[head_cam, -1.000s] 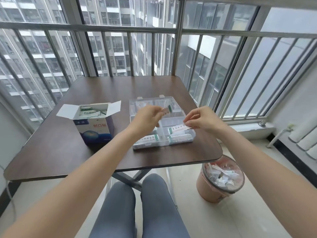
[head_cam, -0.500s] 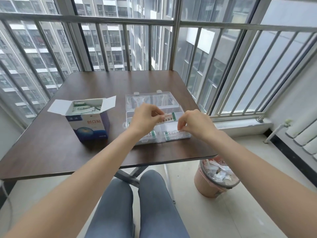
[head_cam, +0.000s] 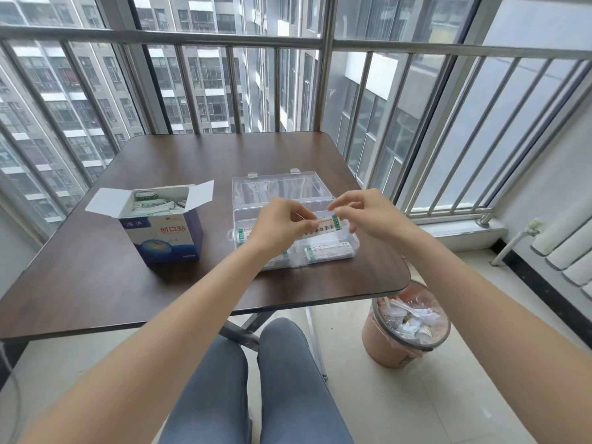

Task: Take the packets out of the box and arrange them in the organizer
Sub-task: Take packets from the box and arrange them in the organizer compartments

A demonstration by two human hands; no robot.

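Railings and tall apartment blocks fill the background behind a dark wooden surface whose near-left corner runs out of view. On its left part stands a blue and white box with its flaps spread open; a heap of pale packets shows inside, too jumbled to count. Just to its right sits a clear plastic organizer, its lid tipped back and open. Its dividers are hard to trace through the transparent walls, so which compartment holds what cannot be told with certainty; at least one filled packet row lies along the near-right section, and another green-edged packet end peeks out at the left wall.

Both hands meet above the middle of the organizer. The left hand pinches the near end of a single white packet with red lettering and a green stripe, fingers curled round it. The right hand pinches the packet's far, green end between thumb and forefinger, its other fingers loosely bent. The packet's middle is partly covered by the left fingers, and whether it touches the organizer beneath cannot be made out.

Below the surface, grey-trousered knees and a folding leg appear. A pink waste bin, full of crumpled white wrappers, stands on the tiled floor at the right.
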